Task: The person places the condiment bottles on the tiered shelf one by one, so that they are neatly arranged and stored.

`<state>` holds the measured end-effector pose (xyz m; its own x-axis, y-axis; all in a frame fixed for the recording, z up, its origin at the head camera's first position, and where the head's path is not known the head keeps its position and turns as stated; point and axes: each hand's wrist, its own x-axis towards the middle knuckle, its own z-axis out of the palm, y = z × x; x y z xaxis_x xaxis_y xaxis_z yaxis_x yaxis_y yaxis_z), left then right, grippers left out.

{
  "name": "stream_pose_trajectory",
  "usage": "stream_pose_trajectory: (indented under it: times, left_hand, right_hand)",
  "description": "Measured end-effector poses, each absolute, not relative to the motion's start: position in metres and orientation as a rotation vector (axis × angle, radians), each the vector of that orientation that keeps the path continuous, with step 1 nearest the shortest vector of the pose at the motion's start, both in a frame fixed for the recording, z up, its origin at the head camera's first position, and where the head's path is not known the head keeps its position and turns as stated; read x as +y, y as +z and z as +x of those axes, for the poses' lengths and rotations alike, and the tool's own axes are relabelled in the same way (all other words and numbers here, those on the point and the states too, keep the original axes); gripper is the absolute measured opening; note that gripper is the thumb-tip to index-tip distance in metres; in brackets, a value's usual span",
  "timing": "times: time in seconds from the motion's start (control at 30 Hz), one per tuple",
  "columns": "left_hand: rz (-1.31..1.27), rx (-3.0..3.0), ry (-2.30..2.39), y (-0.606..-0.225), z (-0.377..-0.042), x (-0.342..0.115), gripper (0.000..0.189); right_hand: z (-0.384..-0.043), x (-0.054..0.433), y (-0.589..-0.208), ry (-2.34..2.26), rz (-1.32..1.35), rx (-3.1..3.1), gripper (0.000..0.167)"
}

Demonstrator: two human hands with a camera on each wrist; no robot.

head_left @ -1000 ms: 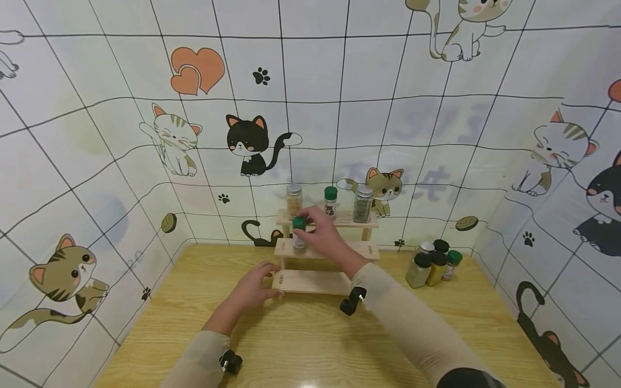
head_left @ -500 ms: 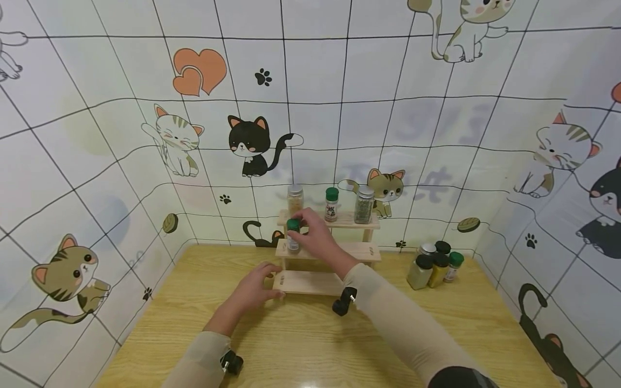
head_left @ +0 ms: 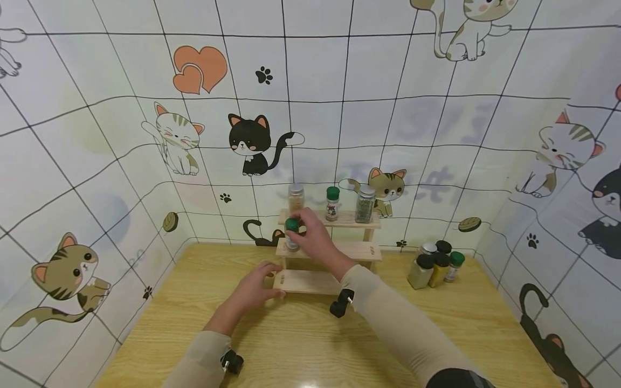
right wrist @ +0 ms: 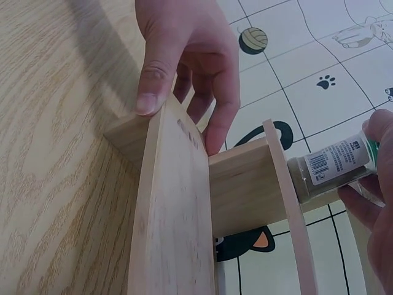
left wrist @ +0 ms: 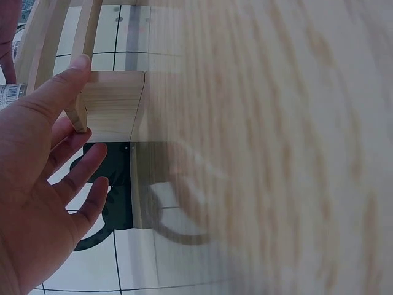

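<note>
A three-tier wooden spice rack (head_left: 310, 282) stands on the table. My right hand (head_left: 317, 240) pinches the green cap of a small spice jar (head_left: 292, 242) at the left end of the middle shelf. In the right wrist view that spice jar (right wrist: 334, 163) shows a white barcode label, and its base meets the shelf board. My left hand (head_left: 253, 285) grips the left end of the bottom shelf, thumb on its front edge, fingers behind, as the left wrist view shows of the hand (left wrist: 37, 178) too.
On the top shelf stand a silver-lidded jar (head_left: 296, 198), a green-capped jar (head_left: 332, 205) and another silver-lidded jar with green contents (head_left: 365, 206). Several jars (head_left: 421, 272) cluster at the table's right. A cat-print tiled backdrop (head_left: 310, 124) rises behind and at both sides.
My right hand has moved the green-capped spice jar a little left along the middle shelf, to its left end. My left hand stays on the rack.
</note>
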<state>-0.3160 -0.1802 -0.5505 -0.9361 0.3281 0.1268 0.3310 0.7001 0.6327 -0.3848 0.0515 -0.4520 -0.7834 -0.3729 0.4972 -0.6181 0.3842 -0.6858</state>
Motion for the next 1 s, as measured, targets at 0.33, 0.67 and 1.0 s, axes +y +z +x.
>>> stream_pose_trajectory:
  times: [0.33, 0.67, 1.0]
  left_hand:
    - [-0.555, -2.891, -1.081, -0.546, -0.314, -0.179, 0.066]
    - [-0.565, -2.899, -1.078, -0.546, -0.313, -0.176, 0.065]
    - [-0.522, -2.902, -1.071, -0.547, -0.313, -0.176, 0.066]
  right_hand:
    - [-0.385, 0.050, -0.452, 1.348, 0.846, -2.391, 0.049]
    - [-0.371, 0.065, -0.462, 1.429, 0.687, -2.436, 0.073]
    - [-0.352, 0.105, -0.466, 1.463, 0.579, -2.391, 0.045]
